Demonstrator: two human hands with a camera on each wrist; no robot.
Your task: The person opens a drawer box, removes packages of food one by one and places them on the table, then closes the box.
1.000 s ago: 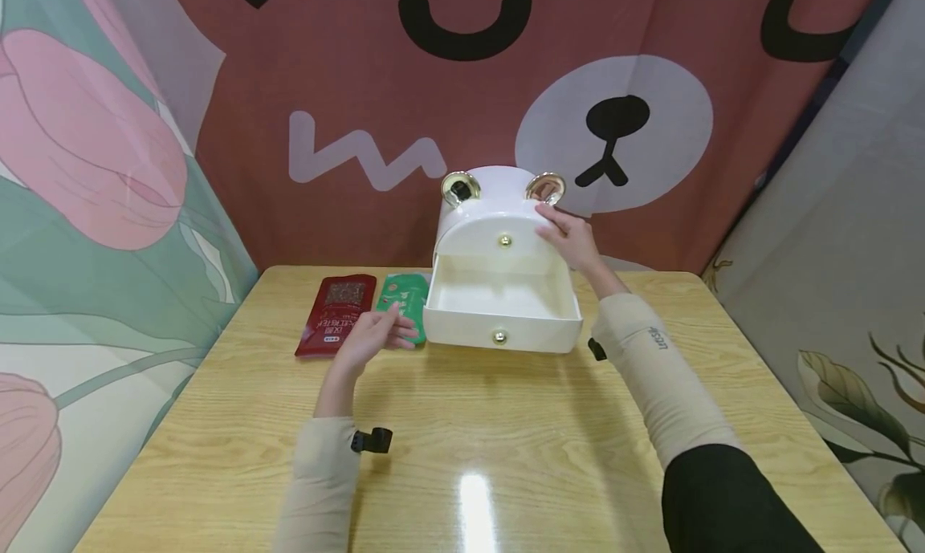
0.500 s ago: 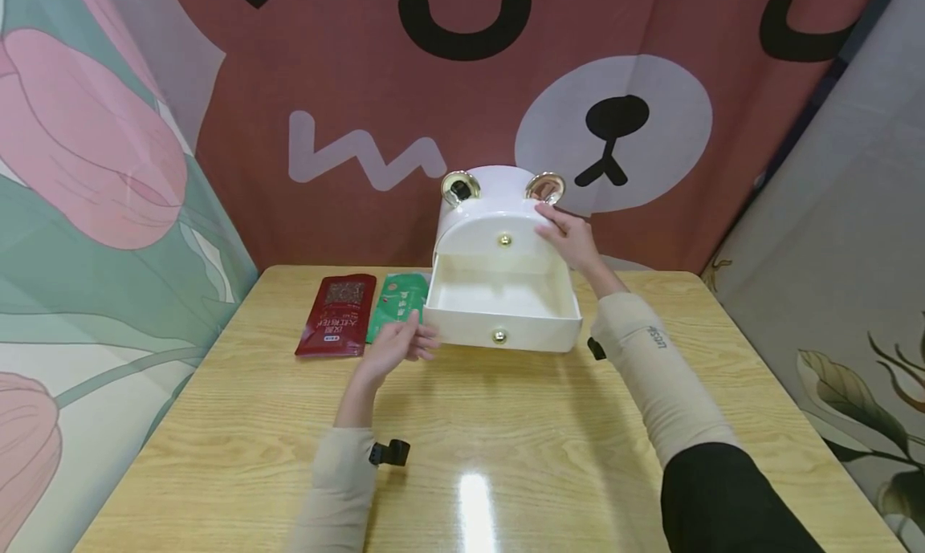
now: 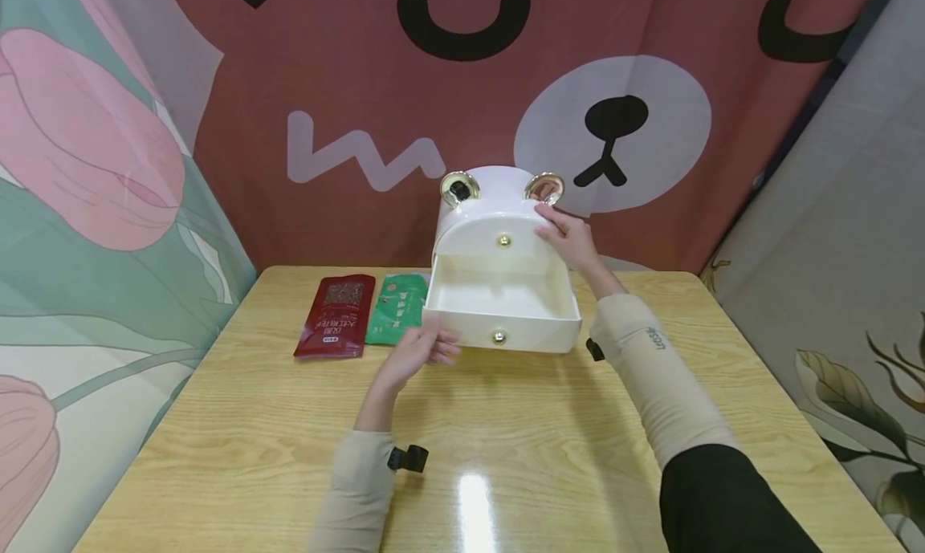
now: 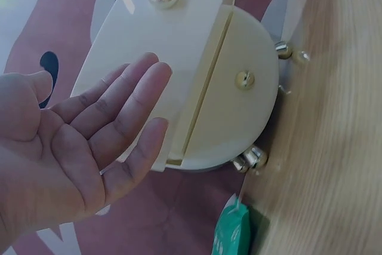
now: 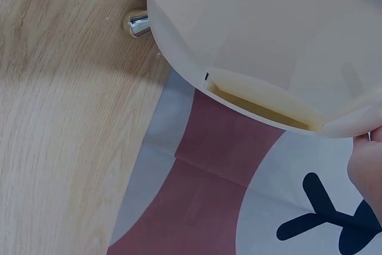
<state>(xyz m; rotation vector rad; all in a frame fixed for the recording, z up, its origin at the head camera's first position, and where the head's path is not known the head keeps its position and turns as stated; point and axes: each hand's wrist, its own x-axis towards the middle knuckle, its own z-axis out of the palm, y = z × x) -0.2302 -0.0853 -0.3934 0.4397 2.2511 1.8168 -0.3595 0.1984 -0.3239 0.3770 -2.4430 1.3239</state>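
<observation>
A white bear-shaped drawer box (image 3: 477,228) with gold ears stands at the back of the table. One drawer (image 3: 538,336) is pulled out, its inside bare; a closed section with a gold knob (image 3: 504,241) sits above it. My right hand (image 3: 574,244) holds the box's upper right edge, below the right ear. Beside the drawer's front left corner is my left hand (image 3: 415,356), palm turned up and fingers loosely extended. In the left wrist view, a rounded lower front (image 4: 245,117) with a gold knob shows beneath the drawer, and nothing is in that hand (image 4: 101,129).
To the left of the box lie a green packet (image 3: 397,304) and a dark red packet (image 3: 336,316), flat on the wooden table (image 3: 253,457). Gold feet (image 4: 253,157) support the box. A bear-print curtain (image 3: 361,232) hangs right behind the table's back edge.
My left hand has moved right, from over the green packet to the drawer's front left corner, uncovering the packet. The right hand and the box have stayed in place.
</observation>
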